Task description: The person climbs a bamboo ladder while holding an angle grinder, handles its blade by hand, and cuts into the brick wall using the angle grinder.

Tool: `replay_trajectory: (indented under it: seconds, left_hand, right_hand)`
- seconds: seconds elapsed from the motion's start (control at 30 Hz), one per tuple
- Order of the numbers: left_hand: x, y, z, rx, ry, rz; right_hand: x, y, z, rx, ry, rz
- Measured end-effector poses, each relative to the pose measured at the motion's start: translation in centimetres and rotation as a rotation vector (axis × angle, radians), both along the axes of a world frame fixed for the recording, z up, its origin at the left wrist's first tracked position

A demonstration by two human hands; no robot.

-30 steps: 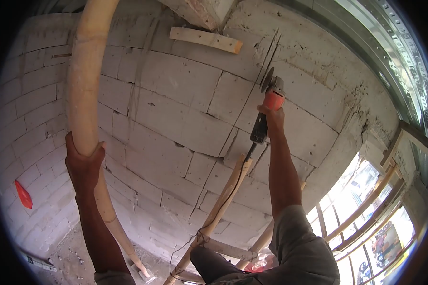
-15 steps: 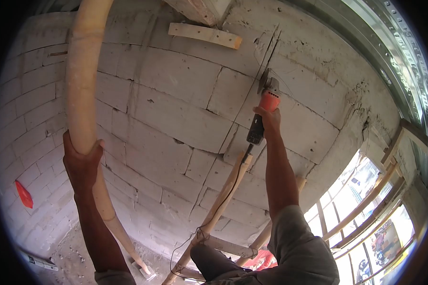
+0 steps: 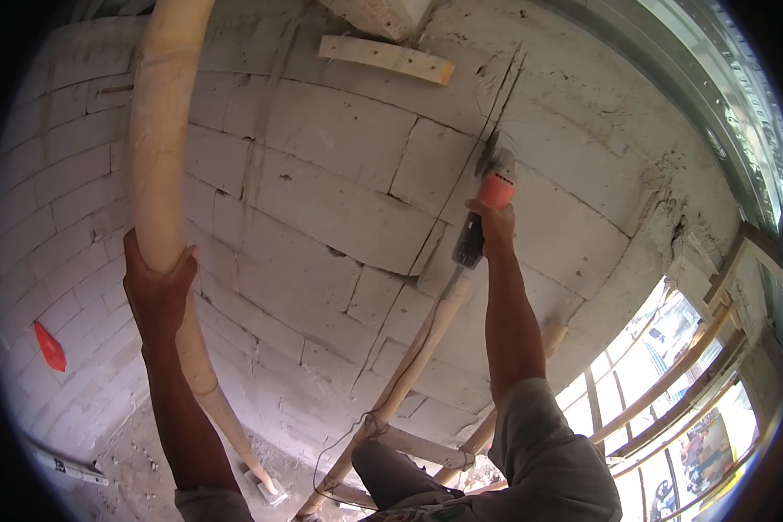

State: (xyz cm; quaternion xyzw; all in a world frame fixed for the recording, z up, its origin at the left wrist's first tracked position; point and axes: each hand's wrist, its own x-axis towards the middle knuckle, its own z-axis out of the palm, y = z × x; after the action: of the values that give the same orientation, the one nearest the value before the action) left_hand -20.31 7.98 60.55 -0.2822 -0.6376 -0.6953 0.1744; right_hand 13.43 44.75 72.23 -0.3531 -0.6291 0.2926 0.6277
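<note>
My right hand [image 3: 496, 224] is closed round the body of a red and black angle grinder [image 3: 494, 190]. The grinder's disc is edge-on against the block wall [image 3: 322, 191], at the lower end of two long, near-parallel cut lines. A power cord runs down from its black handle beside a wooden pole. On the left, my left hand [image 3: 159, 283] grips a thick upright bamboo pole [image 3: 158, 139], thumb on its right side.
A wooden strip [image 3: 387, 59] is fixed high on the wall, below a beam. Wooden poles [image 3: 409, 365] are lashed together low down. A red object [image 3: 50, 346] is at the left wall. Barred window openings [image 3: 661, 348] are at right, metal sheeting above.
The grinder's disc, earlier seen more side-on, has turned nearly edge-on and moved onto the cut line, with my right hand slightly lower. The view has shifted a little. My left hand keeps its grip.
</note>
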Motion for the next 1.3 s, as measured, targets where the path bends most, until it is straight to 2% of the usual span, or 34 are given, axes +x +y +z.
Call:
replay_trajectory:
  seconds: [0.17,0.27,0.47,0.57,0.9,1.17,1.3]
  left_hand:
    - [0.3,-0.1,0.3,-0.021,-0.020,0.014]
    - [0.6,-0.2,0.5,-0.035,-0.035,0.015]
    - [0.3,-0.2,0.3,-0.035,-0.013,0.028]
    - [0.6,-0.2,0.5,-0.041,-0.024,0.038]
    - [0.5,-0.2,0.5,-0.043,-0.008,0.049]
    - [0.7,-0.2,0.7,-0.046,-0.028,0.030]
    - [0.3,0.0,0.4,-0.037,0.017,0.061]
  right_hand:
    - [-0.4,-2.0,-0.5,-0.041,0.020,-0.068]
    - [-0.2,-1.2,-1.3,-0.030,0.030,0.024]
    - [0.2,0.0,-3.0,-0.089,0.022,0.011]
    - [0.3,0.0,-4.1,-0.005,0.043,0.103]
    - [0.3,-0.4,-6.1,-0.096,0.002,-0.015]
    - [0.2,-2.6,-6.1,-0.129,-0.025,0.017]
    - [0.3,0.4,-5.0,-0.031,-0.005,0.003]
